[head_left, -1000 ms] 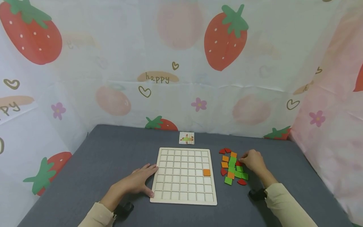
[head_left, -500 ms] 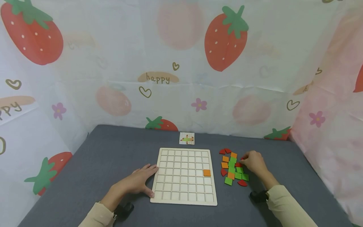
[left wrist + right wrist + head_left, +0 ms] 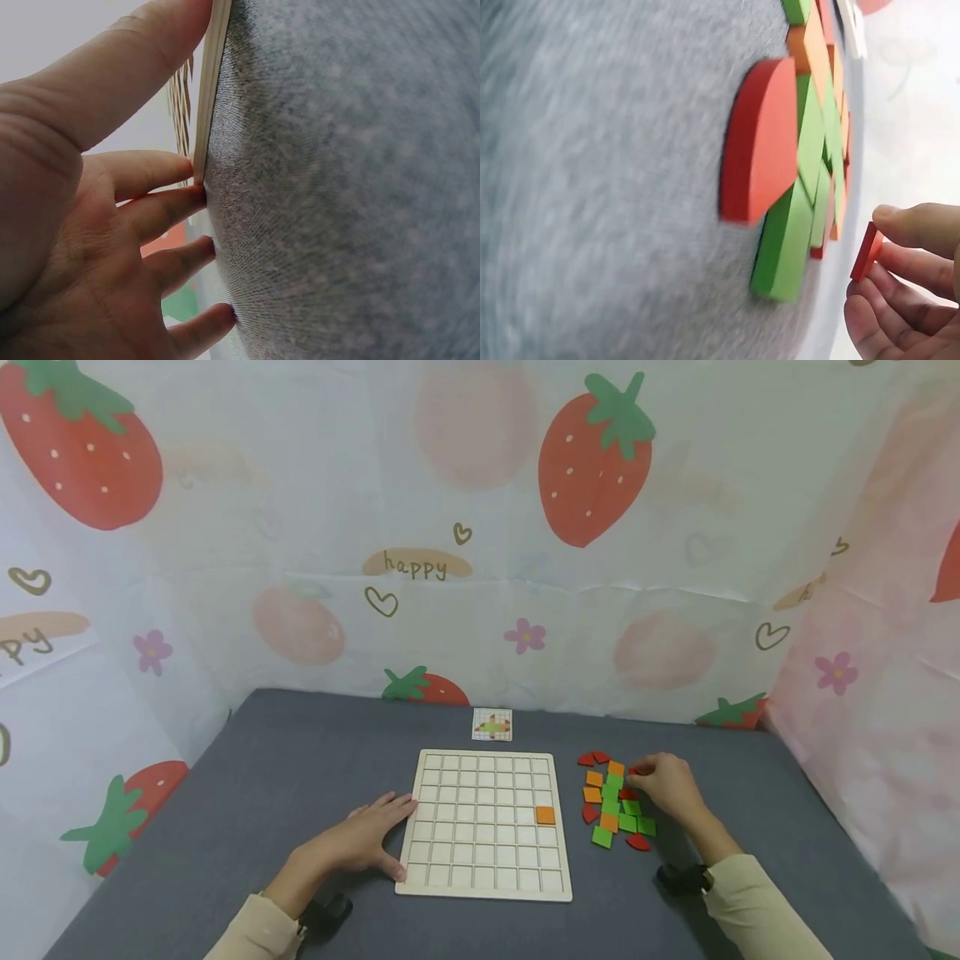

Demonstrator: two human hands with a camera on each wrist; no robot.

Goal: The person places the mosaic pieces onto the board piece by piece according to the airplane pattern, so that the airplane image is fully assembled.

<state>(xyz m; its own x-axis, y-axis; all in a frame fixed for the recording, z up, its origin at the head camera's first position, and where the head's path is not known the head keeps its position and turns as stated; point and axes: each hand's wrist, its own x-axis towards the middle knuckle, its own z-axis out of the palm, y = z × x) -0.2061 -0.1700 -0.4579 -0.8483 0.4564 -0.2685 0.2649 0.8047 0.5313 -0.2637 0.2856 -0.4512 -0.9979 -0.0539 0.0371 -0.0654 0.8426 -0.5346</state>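
A pale wooden grid board lies on the table with one orange square tile in a cell near its right side. My left hand rests at the board's left edge, its fingers extended and the thumb near the lower corner. To the right, my right hand pinches a small red tile between thumb and fingers, above the table. Beside and below it lie several loose tiles: green squares, orange squares and curved red pieces.
Behind the board lies a small picture card with a coloured pattern on a grid. Dark grey cloth covers the table. A white curtain with printed strawberries hangs behind and at both sides.
My right hand, holding the red tile, has shifted very slightly left and up over the loose tiles. The left hand and the board stay where they were.
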